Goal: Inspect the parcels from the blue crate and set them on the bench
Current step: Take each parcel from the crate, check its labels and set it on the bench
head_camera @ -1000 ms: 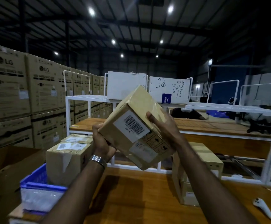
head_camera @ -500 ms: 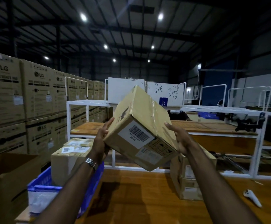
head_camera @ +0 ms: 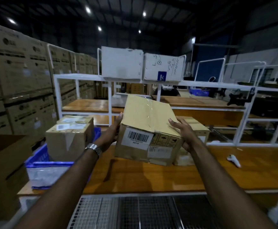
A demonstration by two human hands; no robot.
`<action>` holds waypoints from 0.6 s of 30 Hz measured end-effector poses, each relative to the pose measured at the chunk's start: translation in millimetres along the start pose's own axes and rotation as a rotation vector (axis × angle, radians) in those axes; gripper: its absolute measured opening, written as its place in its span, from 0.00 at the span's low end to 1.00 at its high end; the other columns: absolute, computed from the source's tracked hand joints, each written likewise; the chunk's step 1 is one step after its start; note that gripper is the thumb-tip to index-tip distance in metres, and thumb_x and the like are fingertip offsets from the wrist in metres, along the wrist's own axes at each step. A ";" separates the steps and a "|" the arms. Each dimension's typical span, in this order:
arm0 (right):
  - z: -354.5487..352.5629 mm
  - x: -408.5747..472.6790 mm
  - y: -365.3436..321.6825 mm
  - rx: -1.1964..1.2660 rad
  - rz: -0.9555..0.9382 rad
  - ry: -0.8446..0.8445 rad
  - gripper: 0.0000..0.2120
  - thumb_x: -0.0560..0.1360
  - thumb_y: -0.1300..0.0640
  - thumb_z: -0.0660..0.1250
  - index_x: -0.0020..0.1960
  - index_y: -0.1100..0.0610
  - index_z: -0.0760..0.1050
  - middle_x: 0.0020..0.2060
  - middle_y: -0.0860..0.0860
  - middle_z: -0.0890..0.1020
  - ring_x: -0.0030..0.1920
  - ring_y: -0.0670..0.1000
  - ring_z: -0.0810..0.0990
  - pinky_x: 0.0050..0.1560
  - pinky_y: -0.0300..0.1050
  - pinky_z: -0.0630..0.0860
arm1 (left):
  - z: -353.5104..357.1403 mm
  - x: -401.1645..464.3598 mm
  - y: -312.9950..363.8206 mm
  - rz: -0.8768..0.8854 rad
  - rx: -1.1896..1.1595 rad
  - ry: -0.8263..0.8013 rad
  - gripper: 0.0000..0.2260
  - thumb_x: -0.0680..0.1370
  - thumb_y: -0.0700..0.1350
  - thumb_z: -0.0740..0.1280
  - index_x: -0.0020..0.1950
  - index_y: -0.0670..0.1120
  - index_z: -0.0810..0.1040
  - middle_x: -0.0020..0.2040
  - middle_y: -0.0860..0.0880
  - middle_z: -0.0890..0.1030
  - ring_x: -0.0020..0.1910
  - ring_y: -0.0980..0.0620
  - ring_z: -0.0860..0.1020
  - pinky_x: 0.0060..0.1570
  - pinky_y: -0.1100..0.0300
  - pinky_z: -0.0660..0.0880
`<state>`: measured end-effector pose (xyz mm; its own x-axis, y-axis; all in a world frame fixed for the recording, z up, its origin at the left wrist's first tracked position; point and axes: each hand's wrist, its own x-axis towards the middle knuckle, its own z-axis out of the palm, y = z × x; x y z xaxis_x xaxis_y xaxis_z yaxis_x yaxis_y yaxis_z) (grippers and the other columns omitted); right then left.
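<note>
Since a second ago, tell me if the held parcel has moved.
Yes. The held parcel has come down: it covered the white shelf rail before, and now sits below it, near the bench.

The parcel (head_camera: 149, 129) is tan with a black-striped white barcode label (head_camera: 139, 138); the crate (head_camera: 40, 160) is blue, the tabletop (head_camera: 234, 176) orange-brown.

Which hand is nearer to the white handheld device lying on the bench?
The right hand, on the held parcel's right side; the white device lies further right. The left hand is across the parcel.
</note>
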<state>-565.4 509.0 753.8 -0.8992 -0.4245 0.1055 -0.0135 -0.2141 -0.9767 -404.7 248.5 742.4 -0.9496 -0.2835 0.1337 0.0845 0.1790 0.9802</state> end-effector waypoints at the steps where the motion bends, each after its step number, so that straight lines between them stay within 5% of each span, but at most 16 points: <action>1: -6.0 2.2 6.1 -0.006 0.021 0.017 0.35 0.74 0.52 0.78 0.77 0.49 0.68 0.63 0.59 0.81 0.57 0.64 0.85 0.51 0.62 0.84 | 3.5 9.1 -10.7 -0.024 -0.032 -0.005 0.39 0.70 0.77 0.60 0.70 0.51 0.77 0.60 0.44 0.86 0.60 0.45 0.83 0.59 0.49 0.76; 7: -41.3 29.3 39.9 -0.110 0.038 0.088 0.38 0.76 0.53 0.77 0.81 0.48 0.64 0.67 0.57 0.78 0.59 0.61 0.83 0.53 0.62 0.85 | 45.2 57.6 -63.8 -0.132 -0.147 0.014 0.17 0.85 0.57 0.59 0.68 0.48 0.72 0.56 0.40 0.83 0.55 0.39 0.81 0.65 0.40 0.75; 12: -84.6 82.9 76.1 -0.338 0.000 0.249 0.35 0.74 0.47 0.78 0.76 0.54 0.68 0.64 0.51 0.77 0.59 0.53 0.79 0.59 0.58 0.81 | 83.4 116.1 -99.8 -0.194 -0.175 -0.006 0.14 0.85 0.53 0.60 0.65 0.46 0.74 0.53 0.40 0.84 0.49 0.43 0.83 0.53 0.50 0.78; 15: -103.5 111.8 96.2 -0.516 -0.074 0.296 0.30 0.74 0.43 0.77 0.71 0.54 0.76 0.62 0.48 0.79 0.58 0.52 0.79 0.56 0.52 0.80 | 101.9 149.8 -121.9 -0.230 -0.154 0.034 0.15 0.86 0.49 0.60 0.69 0.43 0.73 0.56 0.41 0.83 0.51 0.43 0.82 0.55 0.50 0.78; 18: -119.8 143.1 116.1 -0.602 -0.094 0.304 0.29 0.73 0.42 0.78 0.68 0.57 0.80 0.64 0.56 0.83 0.61 0.57 0.82 0.57 0.50 0.80 | 117.2 180.6 -144.8 -0.262 -0.151 0.055 0.17 0.86 0.48 0.60 0.72 0.42 0.71 0.59 0.41 0.83 0.53 0.42 0.82 0.56 0.48 0.78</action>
<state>-748.1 528.7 633.1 -0.9641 -0.1435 0.2233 -0.2591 0.3262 -0.9091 -623.9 281.8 607.5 -0.9277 -0.3527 -0.1224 -0.1129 -0.0474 0.9925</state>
